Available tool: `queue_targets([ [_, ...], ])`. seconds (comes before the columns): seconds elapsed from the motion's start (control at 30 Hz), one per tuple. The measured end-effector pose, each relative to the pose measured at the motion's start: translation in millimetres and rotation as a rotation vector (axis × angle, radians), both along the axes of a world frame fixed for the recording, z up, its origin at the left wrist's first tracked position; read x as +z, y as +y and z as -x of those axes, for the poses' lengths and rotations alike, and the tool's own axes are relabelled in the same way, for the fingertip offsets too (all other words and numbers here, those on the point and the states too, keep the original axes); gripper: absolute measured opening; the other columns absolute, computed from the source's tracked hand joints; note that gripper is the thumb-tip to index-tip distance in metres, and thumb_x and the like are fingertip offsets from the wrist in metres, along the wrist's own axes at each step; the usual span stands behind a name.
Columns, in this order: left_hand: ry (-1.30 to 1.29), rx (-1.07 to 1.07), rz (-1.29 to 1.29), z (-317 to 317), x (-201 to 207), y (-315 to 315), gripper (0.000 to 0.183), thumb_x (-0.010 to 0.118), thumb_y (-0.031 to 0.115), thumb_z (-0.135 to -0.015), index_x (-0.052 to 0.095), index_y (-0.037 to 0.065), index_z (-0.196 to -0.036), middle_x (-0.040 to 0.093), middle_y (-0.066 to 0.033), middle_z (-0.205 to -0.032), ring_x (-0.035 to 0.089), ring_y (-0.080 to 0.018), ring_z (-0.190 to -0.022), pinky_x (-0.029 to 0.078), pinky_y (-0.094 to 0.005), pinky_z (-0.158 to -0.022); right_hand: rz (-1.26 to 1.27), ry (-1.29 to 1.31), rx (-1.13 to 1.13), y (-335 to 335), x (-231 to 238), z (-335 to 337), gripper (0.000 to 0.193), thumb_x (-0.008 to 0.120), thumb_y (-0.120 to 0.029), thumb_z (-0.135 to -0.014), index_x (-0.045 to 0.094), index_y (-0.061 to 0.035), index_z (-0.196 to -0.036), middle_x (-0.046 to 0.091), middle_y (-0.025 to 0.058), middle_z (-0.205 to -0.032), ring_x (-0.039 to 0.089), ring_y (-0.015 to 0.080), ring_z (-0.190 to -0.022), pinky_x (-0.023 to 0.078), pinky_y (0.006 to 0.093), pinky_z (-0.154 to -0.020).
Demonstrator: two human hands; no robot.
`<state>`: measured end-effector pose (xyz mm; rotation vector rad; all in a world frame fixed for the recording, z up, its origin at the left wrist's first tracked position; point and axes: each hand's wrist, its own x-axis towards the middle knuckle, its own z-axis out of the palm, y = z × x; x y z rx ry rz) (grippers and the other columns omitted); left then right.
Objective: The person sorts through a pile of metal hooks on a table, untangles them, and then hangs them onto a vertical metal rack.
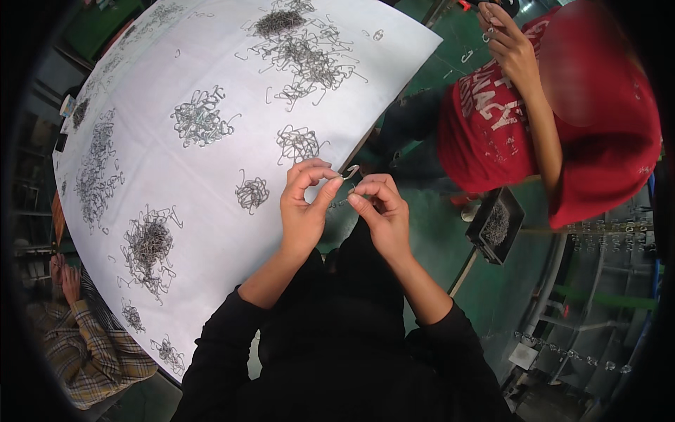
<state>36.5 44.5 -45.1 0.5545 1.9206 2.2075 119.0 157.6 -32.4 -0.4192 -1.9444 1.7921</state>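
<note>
Since this hook [353, 170] looks light, stiff and slippery, my left hand [304, 207] pinches its end, my right hand [388, 214] a metal piece [339, 204]

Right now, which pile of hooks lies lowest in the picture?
The small pile near the bottom corner of the table; all others lie higher.

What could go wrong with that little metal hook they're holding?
It might slip: the left grip pinches the small metal hook with just the fingertips, close to the edge of the white tabletop, so it could drop toward the green floor. Also, the nearby pile of bent metal hooks lies all criss-crossed, so pulling one out could drag others along.
</note>
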Motion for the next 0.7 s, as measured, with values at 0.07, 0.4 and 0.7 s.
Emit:
queue_targets([
  [0.07, -0.034, -0.019, -0.009, -6, -1, 2, 0.008, 0.068, 0.008, -0.08, 0.065, 0.006, -0.088, 0.056, -0.0055, -0.101, 0.051, -0.015, -0.098, 0.04, -0.0266, -0.084, -0.016, -0.004, -0.019, 2, -1, 1, 0.01, 0.071, -0.011, -0.078, 0.066, -0.0062, -0.085, 0.054, 0.0024, -0.091, 0.051, 0.0114, -0.083, 0.039, 0.0232, -0.066],
  [0.4, 0.155, -0.13, 0.001, 3, -17, 0, 0.008, 0.065, 0.0, -0.079, 0.062, 0.002, -0.086, 0.054, -0.0083, -0.1, 0.049, -0.0194, -0.105, 0.039, -0.0316, -0.092, -0.211, -0.06, -0.08, 16, 4, 3, 0.016, 0.068, -0.01, -0.079, 0.063, -0.0063, -0.094, 0.055, 0.0033, -0.097, 0.053, 0.012, -0.088, 0.041, 0.0218, -0.067],
  [0.7, -0.28, -0.302, -0.349, 5, -77, 11, 0.03, 0.064, 0.009, -0.08, 0.056, 0.005, -0.108, 0.059, -0.0118, -0.101, 0.056, -0.0259, -0.097, 0.045, -0.0356, -0.082, -1.107, -0.111, 0.458, -67, 35, 152, 0.042, 0.053, 0.005, -0.077, 0.053, -0.0031, -0.118, 0.046, 0.0138, -0.127, 0.048, 0.0286, -0.113, 0.044, 0.0383, -0.088],
])
